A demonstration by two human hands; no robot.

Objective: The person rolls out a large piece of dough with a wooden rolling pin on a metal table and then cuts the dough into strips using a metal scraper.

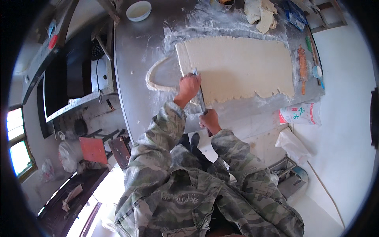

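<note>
A wide, flat sheet of dough (pixel 244 67) lies on the floured metal table. My right hand (pixel 211 121) is closed round the handle of a long knife (pixel 201 98) at the table's near edge. The blade runs away from me over the left part of the sheet. Towards its far end my left hand (pixel 189 86) is closed on the blade, fingers curled; its exact grip is partly hidden. A narrow cut strip runs along the sheet's left edge beyond that hand. Left of the sheet, a loose dough strip (pixel 151 79) lies bent in a curve.
The metal table (pixel 134 94) carries a white bowl (pixel 138 11) at the far left and a rough dough lump (pixel 260 15) at the back. A wooden roller (pixel 302 69) and a small white cup (pixel 317 72) lie on the right. A printed sack (pixel 301 113) stands by the near right edge.
</note>
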